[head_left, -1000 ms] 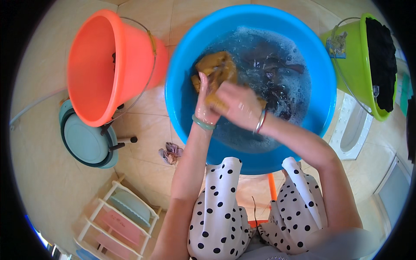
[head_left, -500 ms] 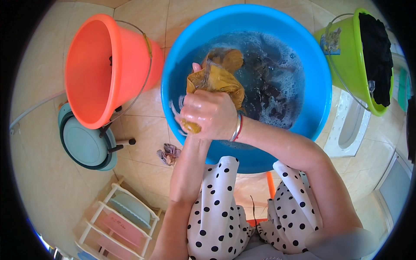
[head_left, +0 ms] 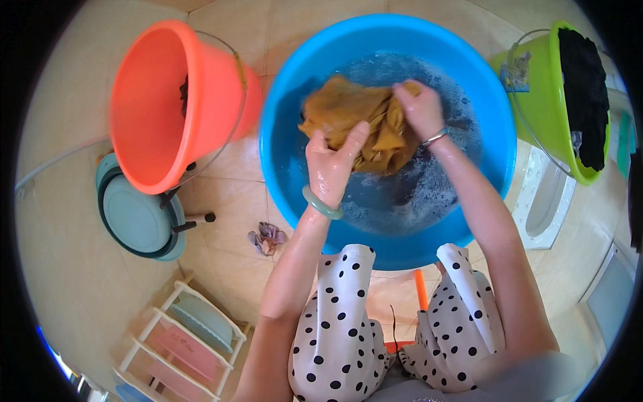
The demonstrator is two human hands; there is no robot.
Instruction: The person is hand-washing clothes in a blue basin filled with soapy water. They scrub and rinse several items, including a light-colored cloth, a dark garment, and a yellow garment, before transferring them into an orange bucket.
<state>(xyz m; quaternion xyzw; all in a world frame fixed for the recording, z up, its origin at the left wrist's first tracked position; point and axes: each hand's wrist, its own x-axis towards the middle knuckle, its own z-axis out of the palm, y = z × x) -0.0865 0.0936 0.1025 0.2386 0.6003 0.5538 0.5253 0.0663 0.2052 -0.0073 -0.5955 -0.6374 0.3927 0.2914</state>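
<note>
Cloth (head_left: 351, 110) btwn L-grip (head_left: 331, 164) & R-grip (head_left: 423, 112)

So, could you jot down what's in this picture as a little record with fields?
Left hand: holding the near left part of a mustard cloth
Right hand: grasping the same cloth's right side
Container: blue tub of sudsy water
Left of tub: orange bucket
Right of tub: green bucket holding black fabric
Floor: crumpled greyish-purple cloth
</note>
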